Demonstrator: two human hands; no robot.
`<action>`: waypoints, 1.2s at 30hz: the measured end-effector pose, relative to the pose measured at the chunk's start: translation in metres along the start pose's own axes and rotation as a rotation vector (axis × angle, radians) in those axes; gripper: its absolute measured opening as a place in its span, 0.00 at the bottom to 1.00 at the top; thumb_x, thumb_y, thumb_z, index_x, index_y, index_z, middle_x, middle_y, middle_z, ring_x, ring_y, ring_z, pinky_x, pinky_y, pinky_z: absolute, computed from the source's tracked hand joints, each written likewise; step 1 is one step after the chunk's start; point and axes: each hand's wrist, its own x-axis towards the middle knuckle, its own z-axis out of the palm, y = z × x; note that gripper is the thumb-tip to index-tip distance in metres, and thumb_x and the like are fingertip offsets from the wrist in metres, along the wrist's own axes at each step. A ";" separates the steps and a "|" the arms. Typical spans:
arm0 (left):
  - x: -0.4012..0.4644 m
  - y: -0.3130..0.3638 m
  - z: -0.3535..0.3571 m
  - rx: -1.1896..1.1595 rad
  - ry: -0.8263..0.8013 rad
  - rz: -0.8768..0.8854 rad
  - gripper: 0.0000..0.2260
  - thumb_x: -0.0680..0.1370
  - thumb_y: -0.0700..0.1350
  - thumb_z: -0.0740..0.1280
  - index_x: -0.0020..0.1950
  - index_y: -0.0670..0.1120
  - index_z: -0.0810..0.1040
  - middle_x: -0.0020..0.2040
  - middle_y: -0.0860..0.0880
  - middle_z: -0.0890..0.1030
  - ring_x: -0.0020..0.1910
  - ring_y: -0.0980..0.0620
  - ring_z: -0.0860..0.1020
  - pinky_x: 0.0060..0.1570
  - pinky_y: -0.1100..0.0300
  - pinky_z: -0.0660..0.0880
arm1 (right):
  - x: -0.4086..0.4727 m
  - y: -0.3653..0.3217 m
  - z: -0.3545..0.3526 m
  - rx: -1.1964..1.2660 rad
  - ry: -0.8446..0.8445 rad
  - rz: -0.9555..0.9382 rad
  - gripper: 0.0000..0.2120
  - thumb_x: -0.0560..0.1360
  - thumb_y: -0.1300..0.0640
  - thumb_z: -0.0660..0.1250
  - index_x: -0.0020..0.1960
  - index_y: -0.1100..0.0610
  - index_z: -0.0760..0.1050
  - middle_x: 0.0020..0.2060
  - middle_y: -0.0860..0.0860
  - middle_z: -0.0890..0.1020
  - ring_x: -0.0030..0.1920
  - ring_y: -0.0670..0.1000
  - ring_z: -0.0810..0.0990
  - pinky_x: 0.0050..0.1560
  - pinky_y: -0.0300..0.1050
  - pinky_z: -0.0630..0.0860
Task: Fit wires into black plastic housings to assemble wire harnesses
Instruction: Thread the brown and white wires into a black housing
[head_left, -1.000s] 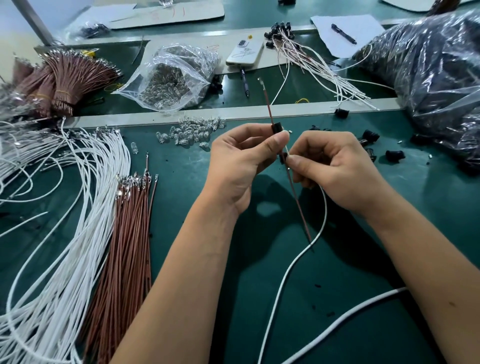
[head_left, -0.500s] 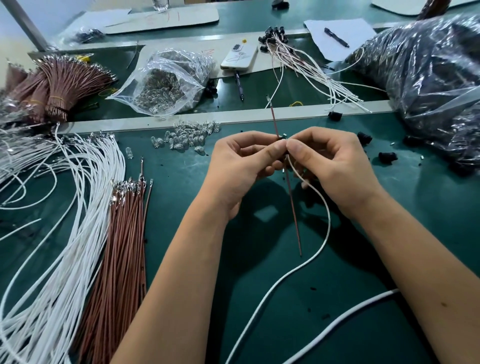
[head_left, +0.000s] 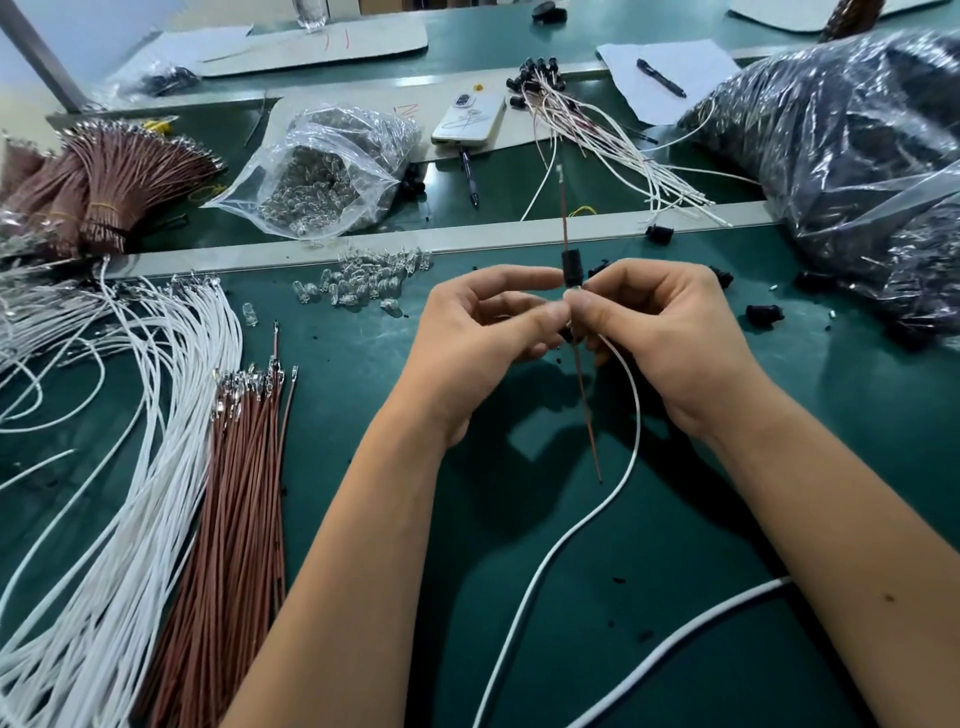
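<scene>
A small black plastic housing (head_left: 572, 266) stands upright between my fingertips at the middle of the green mat. A brown wire (head_left: 586, 402) runs through it, its metal terminal sticking up above and its tail hanging down towards me. My left hand (head_left: 485, 332) touches the housing with the index fingertip and pinches just below it with the thumb. My right hand (head_left: 670, 338) pinches the wires just under the housing. A white wire (head_left: 550, 556) curves from my right fingers down to the near edge.
Loose white wires (head_left: 119, 467) and brown wires (head_left: 234, 509) lie at the left. Clear bulbs (head_left: 363, 283) and a bag of them (head_left: 327, 171) sit beyond. Black housings (head_left: 763, 314) are scattered right, by a large dark bag (head_left: 852, 171). Finished harnesses (head_left: 613, 135), a phone (head_left: 470, 119).
The black housing, hidden between the fingertips half a second ago, now shows above them on the brown wire. Both hands stay together at the same spot.
</scene>
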 end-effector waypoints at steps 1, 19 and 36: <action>-0.001 -0.001 0.001 0.033 -0.027 0.010 0.11 0.74 0.35 0.75 0.56 0.44 0.84 0.42 0.44 0.85 0.39 0.50 0.82 0.45 0.60 0.79 | 0.000 -0.001 0.000 0.043 0.024 0.010 0.06 0.75 0.60 0.77 0.39 0.56 0.83 0.32 0.51 0.84 0.31 0.46 0.79 0.35 0.39 0.77; 0.000 -0.005 0.006 0.141 -0.014 0.044 0.07 0.70 0.30 0.77 0.43 0.39 0.83 0.38 0.36 0.84 0.34 0.47 0.81 0.41 0.57 0.80 | 0.001 0.000 -0.001 0.101 0.057 0.038 0.03 0.73 0.53 0.78 0.46 0.51 0.86 0.36 0.48 0.86 0.33 0.44 0.79 0.34 0.39 0.75; -0.003 0.003 0.000 0.197 -0.123 -0.028 0.09 0.71 0.32 0.77 0.40 0.43 0.80 0.35 0.41 0.81 0.34 0.48 0.77 0.37 0.61 0.75 | 0.000 -0.002 0.002 0.222 0.020 0.009 0.11 0.68 0.54 0.77 0.48 0.58 0.84 0.38 0.52 0.85 0.39 0.50 0.80 0.46 0.42 0.79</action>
